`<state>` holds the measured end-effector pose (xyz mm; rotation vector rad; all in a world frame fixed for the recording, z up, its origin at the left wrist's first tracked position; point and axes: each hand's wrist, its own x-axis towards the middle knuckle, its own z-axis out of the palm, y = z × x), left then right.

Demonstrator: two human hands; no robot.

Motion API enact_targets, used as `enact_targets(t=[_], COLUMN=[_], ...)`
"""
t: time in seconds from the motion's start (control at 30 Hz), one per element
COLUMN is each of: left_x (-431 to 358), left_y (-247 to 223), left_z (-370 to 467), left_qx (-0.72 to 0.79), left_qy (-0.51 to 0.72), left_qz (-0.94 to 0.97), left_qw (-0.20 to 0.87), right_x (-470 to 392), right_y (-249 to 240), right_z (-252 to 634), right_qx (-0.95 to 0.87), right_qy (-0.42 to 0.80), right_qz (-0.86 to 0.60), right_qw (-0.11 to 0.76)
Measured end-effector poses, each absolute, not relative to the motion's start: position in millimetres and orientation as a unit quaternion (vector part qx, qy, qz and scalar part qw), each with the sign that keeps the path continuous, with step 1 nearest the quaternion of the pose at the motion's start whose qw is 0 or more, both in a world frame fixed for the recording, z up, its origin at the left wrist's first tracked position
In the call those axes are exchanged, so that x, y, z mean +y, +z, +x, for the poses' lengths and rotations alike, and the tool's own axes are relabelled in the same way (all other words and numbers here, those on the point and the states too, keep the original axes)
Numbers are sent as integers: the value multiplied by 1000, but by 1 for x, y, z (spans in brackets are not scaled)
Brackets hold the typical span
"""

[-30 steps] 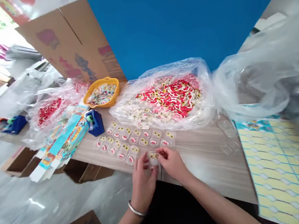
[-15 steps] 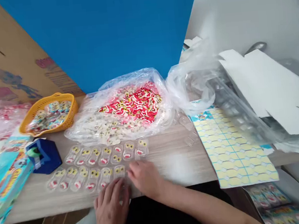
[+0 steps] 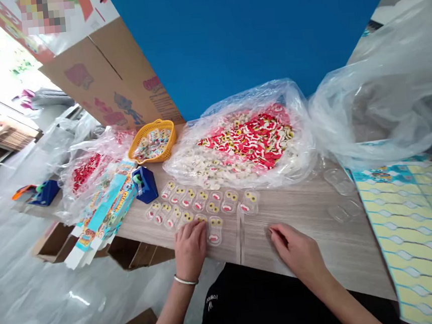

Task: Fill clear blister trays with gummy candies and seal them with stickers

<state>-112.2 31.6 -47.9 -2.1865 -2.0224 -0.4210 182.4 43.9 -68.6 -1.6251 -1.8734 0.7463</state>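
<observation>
My left hand (image 3: pixel 190 247), a bangle at its wrist, rests with slightly bent fingers on the lower row of clear plastic blister shells. Its fingertips partly cover one shell. Right beside them lies a clear blister shell (image 3: pixel 215 231) with two yellow eye pieces and a red-and-white mouth piece. My right hand (image 3: pixel 297 248) is on the bare tabletop further right, fingers curled in and thumb close to the index finger. Whatever it may hold is hidden. More filled shells (image 3: pixel 200 202) form an upper row beyond my left hand.
Behind the rows lies a plastic bag of small eye and mouth pieces (image 3: pixel 252 141). A yellow basket (image 3: pixel 171 144) and blue tape dispenser (image 3: pixel 145 185) stand left. Empty shells (image 3: pixel 339 181), a yellow printed sheet (image 3: pixel 406 226) and a clear bag (image 3: pixel 332 106) lie right.
The view has swung left and shows more floor. My right hand has moved away from my left, rightward over the bare tabletop. The last lower-row shell is now uncovered beside my left hand.
</observation>
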Motion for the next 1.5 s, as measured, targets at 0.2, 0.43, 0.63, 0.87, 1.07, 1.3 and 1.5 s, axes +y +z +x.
enact_targets(t=[0.2,0.43,0.63,0.87,1.07,1.3,1.5], left_x=[31,45,61,74,108,136,142], left_y=[-56,-37,-29,-62,-62,-41,-28], left_z=[-115,-100,-8,101,129,154,155], left_qx=[-662,-586,-457,-359,-447,-386,-356], left_qy=[-148,-267,-347,-314,-322,-420,-412], left_qz=[-731,-760,-819,-853,-712,-273,-244], left_qw=[74,94,-28,-213,-436,-774,-802], right_x=[48,49,51,105,156,121,99], right_y=[-73,-55,-31,-19,-29,-20,-10], right_z=[179,181,242,321,327,304,288], right_qx=[-707,-690,-637,-617,-628,-514,-429], right_qy=[260,312,276,76,77,400,487], right_qz=[-600,-585,-642,-753,-762,-641,-586], right_qw=[268,291,325,217,137,406,486])
